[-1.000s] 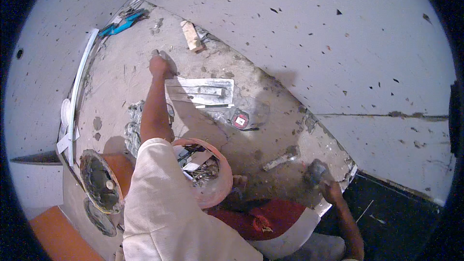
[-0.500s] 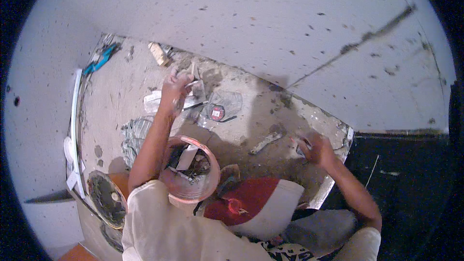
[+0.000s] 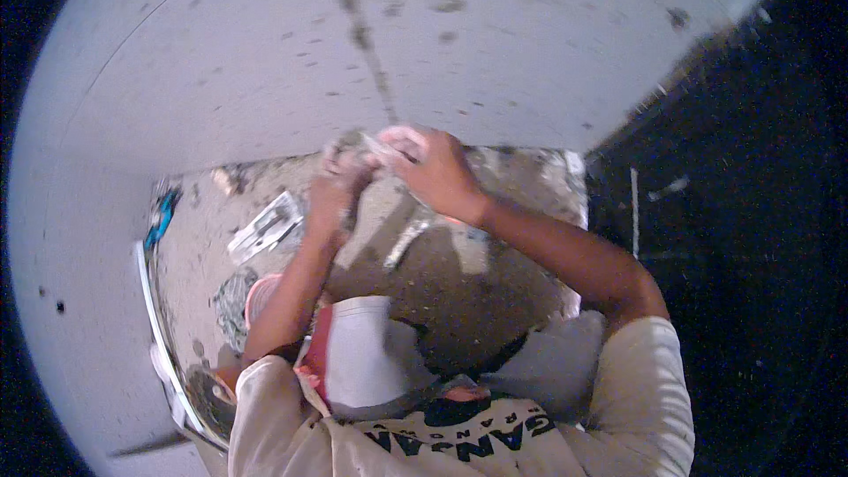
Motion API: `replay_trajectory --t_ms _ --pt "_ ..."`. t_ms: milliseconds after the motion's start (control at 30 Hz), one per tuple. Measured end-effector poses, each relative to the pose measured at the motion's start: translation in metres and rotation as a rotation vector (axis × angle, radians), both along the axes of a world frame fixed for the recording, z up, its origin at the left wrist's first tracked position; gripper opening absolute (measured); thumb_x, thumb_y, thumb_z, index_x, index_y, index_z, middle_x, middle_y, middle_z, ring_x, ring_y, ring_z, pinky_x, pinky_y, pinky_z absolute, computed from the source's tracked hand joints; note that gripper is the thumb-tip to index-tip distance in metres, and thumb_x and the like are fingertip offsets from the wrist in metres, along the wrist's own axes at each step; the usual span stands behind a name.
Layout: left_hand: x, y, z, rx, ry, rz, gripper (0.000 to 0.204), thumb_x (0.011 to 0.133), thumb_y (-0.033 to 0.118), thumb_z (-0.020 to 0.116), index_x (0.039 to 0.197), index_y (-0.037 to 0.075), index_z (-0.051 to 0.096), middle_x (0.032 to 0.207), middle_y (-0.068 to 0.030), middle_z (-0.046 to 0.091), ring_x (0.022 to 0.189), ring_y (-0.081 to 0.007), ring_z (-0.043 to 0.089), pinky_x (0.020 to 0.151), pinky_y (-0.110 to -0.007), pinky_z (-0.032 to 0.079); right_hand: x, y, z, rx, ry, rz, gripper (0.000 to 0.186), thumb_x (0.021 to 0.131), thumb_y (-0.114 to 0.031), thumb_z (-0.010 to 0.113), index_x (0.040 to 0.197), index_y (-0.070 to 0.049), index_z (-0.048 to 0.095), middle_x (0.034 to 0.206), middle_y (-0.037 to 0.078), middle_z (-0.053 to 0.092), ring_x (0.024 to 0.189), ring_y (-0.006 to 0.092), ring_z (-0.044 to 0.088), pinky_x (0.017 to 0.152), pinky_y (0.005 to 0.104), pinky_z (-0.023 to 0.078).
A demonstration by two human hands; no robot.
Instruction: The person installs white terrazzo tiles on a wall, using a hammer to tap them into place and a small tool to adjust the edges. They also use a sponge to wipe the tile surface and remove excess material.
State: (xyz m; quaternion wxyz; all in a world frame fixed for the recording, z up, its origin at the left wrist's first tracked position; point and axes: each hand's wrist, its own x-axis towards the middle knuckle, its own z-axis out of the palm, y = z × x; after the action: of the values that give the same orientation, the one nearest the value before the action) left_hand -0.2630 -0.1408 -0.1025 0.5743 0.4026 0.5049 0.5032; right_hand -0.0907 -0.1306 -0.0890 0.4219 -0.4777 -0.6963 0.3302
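Note:
My left hand, smeared with pale grey material, is raised at the foot of the wall with its fingers curled round something greyish. Close against it, my right hand has its fingers bent together on a pale, thin-looking piece. Motion blur hides what either hand holds. Below the hands, a flat, narrow pale tool lies on the floor. A white, flat rectangular tool rests to the left of my left forearm. My left arm covers most of a pink-rimmed bucket.
The speckled pale wall rises right in front, with a dark seam. At the left, a blue tool lies near the corner, above a bent white strip. Striped cloth-like material sits beside the bucket. A dark surface borders the right side.
My right hand has come from the far right to meet my left hand by the wall. The view has swung to the right; my left arm now covers most of the bucket.

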Motion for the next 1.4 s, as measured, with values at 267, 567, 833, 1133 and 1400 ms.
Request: replay_trajectory --t_ms 267,567,833,1133,1400 --pt "0.141 0.041 0.054 0.135 0.144 -0.283 0.056 0.084 0.018 0.073 0.13 -0.001 0.047 0.102 -0.0167 0.068 0.089 -0.0214 0.067 0.078 -0.033 0.053 0.166 0.039 0.091 0.243 0.308 -0.438 0.026 0.087 -0.017 0.068 0.108 -0.002 0.07 0.088 0.005 0.071 0.074 0.009 0.064 0.067 0.0257 0.053" --pt "0.207 0.047 -0.144 0.547 1.066 -0.972 0.054 0.08 0.023 0.072 0.127 0.005 0.053 0.098 -0.0192 0.068 0.085 -0.0355 0.067 0.075 -0.045 0.055 0.271 0.014 0.127 0.425 0.746 -0.601 0.022 0.089 -0.018 0.066 0.103 0.0 0.069 0.074 -0.001 0.059 0.065 0.0087 0.055 0.059 0.0221 0.044" --pt "0.238 0.022 -0.231 0.503 1.253 -1.18 0.069 0.083 0.037 0.066 0.134 0.001 0.037 0.098 -0.0256 0.066 0.09 -0.0439 0.065 0.078 -0.051 0.053 0.292 0.003 0.126 0.576 0.683 -0.646 0.024 0.09 -0.018 0.064 0.106 0.0 0.068 0.075 -0.003 0.058 0.064 0.0058 0.052 0.06 0.0184 0.042" --pt "0.151 -0.007 -0.204 0.479 1.292 -0.713 0.068 0.089 0.036 0.062 0.144 0.006 0.037 0.136 -0.0288 0.048 0.126 -0.0435 0.046 0.105 -0.049 0.039 0.284 -0.023 0.144 0.595 0.572 -0.671 0.024 0.093 -0.022 0.062 0.107 -0.003 0.068 0.076 -0.004 0.056 0.065 0.005 0.051 0.06 0.0186 0.044" --pt "-0.009 -0.037 -0.308 -0.033 1.367 -0.719 0.078 0.087 0.036 0.06 0.153 0.016 0.022 0.128 -0.0348 0.052 0.112 -0.0472 0.057 0.091 -0.054 0.047 0.321 -0.011 0.14 0.578 0.559 -0.845 0.025 0.09 -0.012 0.066 0.109 0.003 0.068 0.091 0.004 0.067 0.074 0.0082 0.059 0.067 0.0238 0.052"
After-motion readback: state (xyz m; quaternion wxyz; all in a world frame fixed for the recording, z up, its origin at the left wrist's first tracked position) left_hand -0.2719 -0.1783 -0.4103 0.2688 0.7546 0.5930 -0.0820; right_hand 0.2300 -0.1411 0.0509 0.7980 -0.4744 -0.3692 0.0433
